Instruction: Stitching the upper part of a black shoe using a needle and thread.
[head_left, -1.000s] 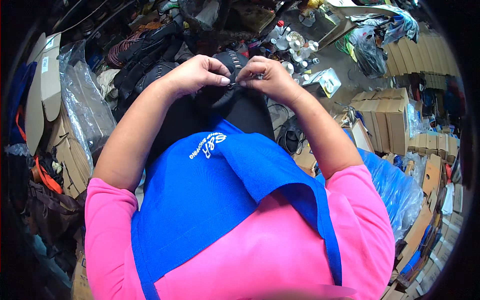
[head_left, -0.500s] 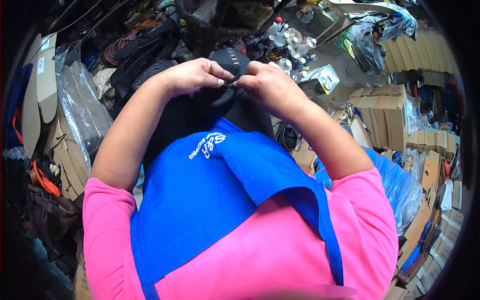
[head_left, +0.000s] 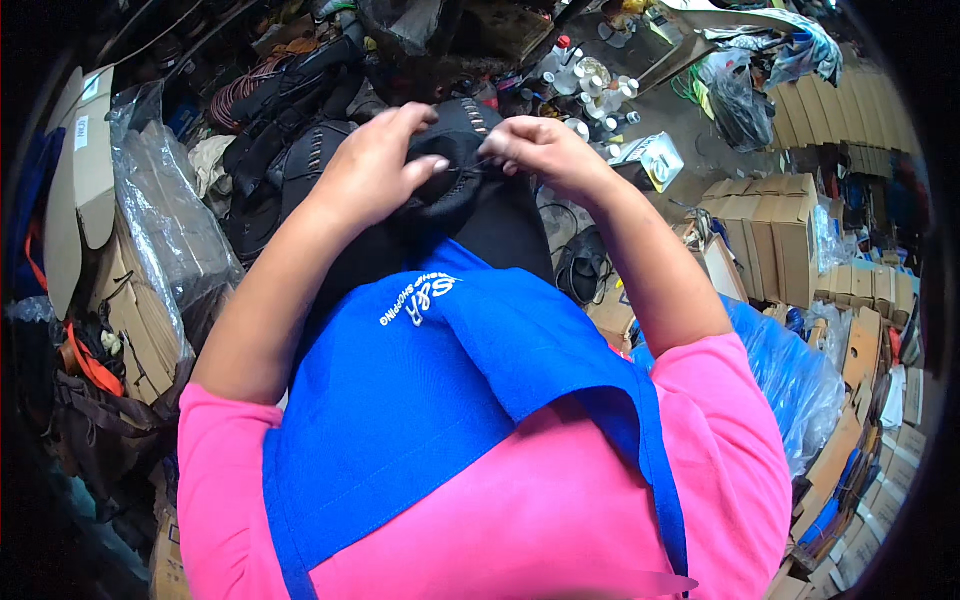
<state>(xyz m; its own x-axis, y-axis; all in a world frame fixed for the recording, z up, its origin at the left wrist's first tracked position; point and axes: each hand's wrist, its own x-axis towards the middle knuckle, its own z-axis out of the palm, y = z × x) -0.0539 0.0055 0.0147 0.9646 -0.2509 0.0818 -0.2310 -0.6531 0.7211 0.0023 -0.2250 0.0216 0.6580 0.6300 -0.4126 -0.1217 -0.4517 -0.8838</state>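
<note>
On my lap, over dark trousers, sits a black shoe (head_left: 460, 193) with a round opening and a row of thick pale stitches along its far edge. My left hand (head_left: 385, 160) lies over the shoe's left side, its thumb and fingers spread apart with a gap between them. At the right rim of the opening, my right hand (head_left: 540, 152) is closed in a pinch. Whatever is between its fingertips is too small and dark to make out. A second black piece with similar pale stitches (head_left: 316, 140) lies just left of my left hand.
Several white-capped bottles (head_left: 595, 90) and a pale container (head_left: 655, 158) stand on the floor at the far right. Cardboard boxes (head_left: 765, 235) are stacked at the right, near blue plastic sheeting (head_left: 785, 370). Clear plastic (head_left: 175, 200) and cardboard (head_left: 95, 170) lie at the left.
My left hand has come out of its pinch at the rim, its fingers now spread. My right hand has shifted slightly right, still pinched, so the hands are farther apart.
</note>
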